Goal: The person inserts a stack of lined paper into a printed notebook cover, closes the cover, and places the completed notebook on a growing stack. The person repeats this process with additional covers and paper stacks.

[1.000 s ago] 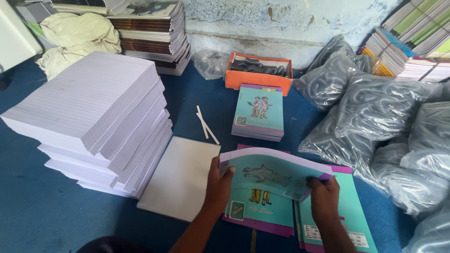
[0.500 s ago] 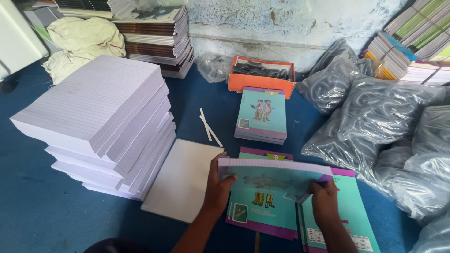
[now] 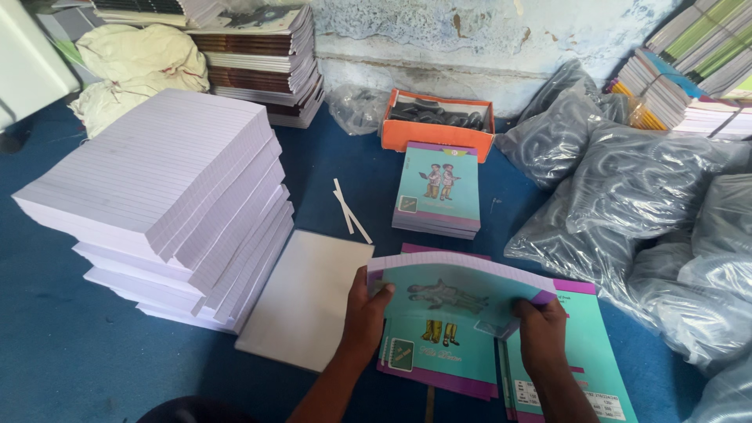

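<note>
My left hand (image 3: pixel 363 319) and my right hand (image 3: pixel 540 338) grip the two near corners of a thin lined booklet (image 3: pixel 462 283) with a teal and purple cover, lifted and curled a little above a pile of flat teal covers (image 3: pixel 439 352). More teal covers (image 3: pixel 591 352) lie under my right wrist. Left of my left hand sits a low stack of plain white sheets (image 3: pixel 309 294). A small pile of finished teal notebooks (image 3: pixel 439 188) rests farther back on the blue floor.
A tall stack of lined paper (image 3: pixel 168 192) fills the left. Two white strips (image 3: pixel 350 210) lie on the floor. An orange box of dark pieces (image 3: pixel 437 125) stands at the wall. Grey plastic bags (image 3: pixel 634 204) crowd the right; book stacks (image 3: pixel 258 63) stand behind.
Both hands have raised the booklet's near edge, so it curls up more over the covers. The view has shifted slightly downward.
</note>
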